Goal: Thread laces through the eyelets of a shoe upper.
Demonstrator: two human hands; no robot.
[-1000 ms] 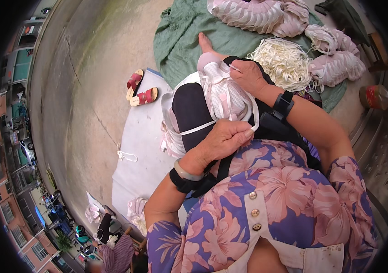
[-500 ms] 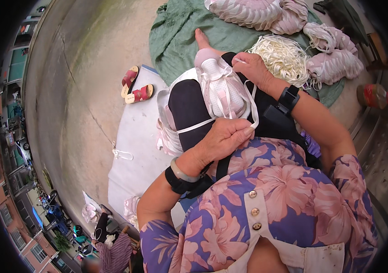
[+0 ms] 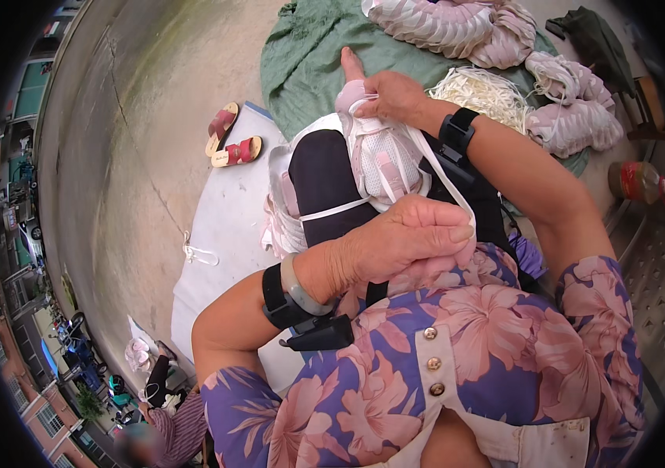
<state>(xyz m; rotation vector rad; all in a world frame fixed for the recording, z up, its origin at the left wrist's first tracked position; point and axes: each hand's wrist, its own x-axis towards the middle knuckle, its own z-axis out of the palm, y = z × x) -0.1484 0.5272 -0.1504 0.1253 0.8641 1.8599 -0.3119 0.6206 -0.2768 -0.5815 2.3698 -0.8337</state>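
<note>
A white and pale pink sneaker rests on my lap, its toe toward me. A white shoelace runs from its eyelets to my left hand, where the thumb and fingers are closed on it above my shirt. My right hand is at the far end of the sneaker, thumb and fingers closed at the tongue and collar; whether a lace end is in them too is hidden. Another white lace is tied round my dark-trousered left thigh. More pink and white shoe uppers lie beside that leg.
A green cloth bears a heap of white laces and bundled shoe uppers. Red sandals lie beside a white sheet. A bottle stands at right. Another person sits at lower left.
My left hand has moved right and up toward the camera, drawing the lace along. My right hand has gone left from beside the sneaker onto its tongue end.
</note>
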